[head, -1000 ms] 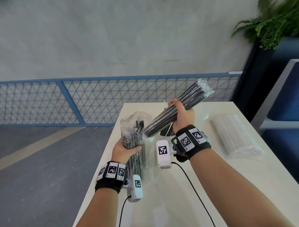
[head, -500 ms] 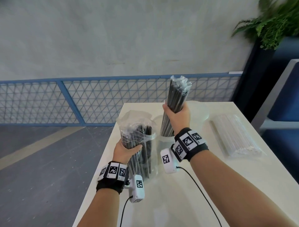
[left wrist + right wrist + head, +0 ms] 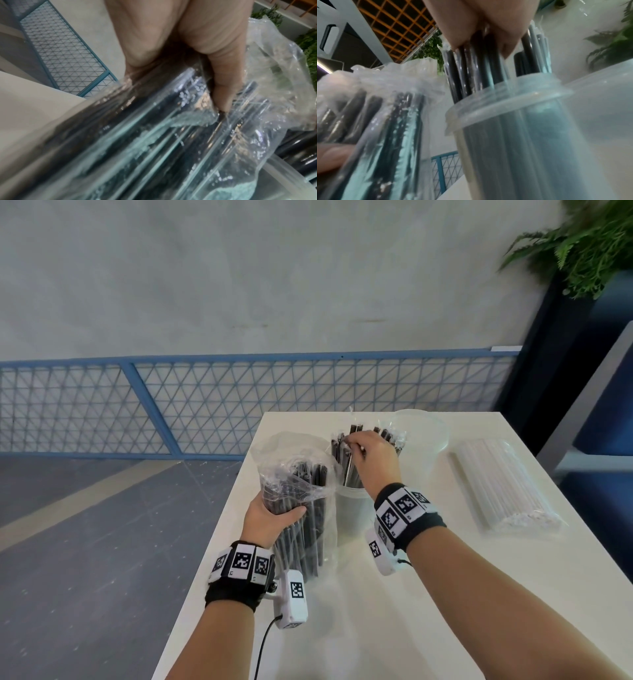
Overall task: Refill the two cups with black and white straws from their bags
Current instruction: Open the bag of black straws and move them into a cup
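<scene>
Held upright in left hand [image 3: 270, 517], fingers wrapped round: bag of black straws [image 3: 301, 501], long axis vertical, near left on table [image 3: 445, 594]. Right hand [image 3: 371, 458] curled over black straws [image 3: 352, 470], standing upright in near cup [image 3: 352, 515]. Empty cup [image 3: 419, 428] beyond. Bag of white straws [image 3: 503, 481] flat, far right, running near to far.

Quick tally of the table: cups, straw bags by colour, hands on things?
Cups: 2, the cup with black straws and the empty cup
Black-straw bags: 1, bag of black straws, gripped by left hand
White-straw bags: 1, bag of white straws
Hands: 2, including right hand on the cup's straws
Total: 6
</scene>
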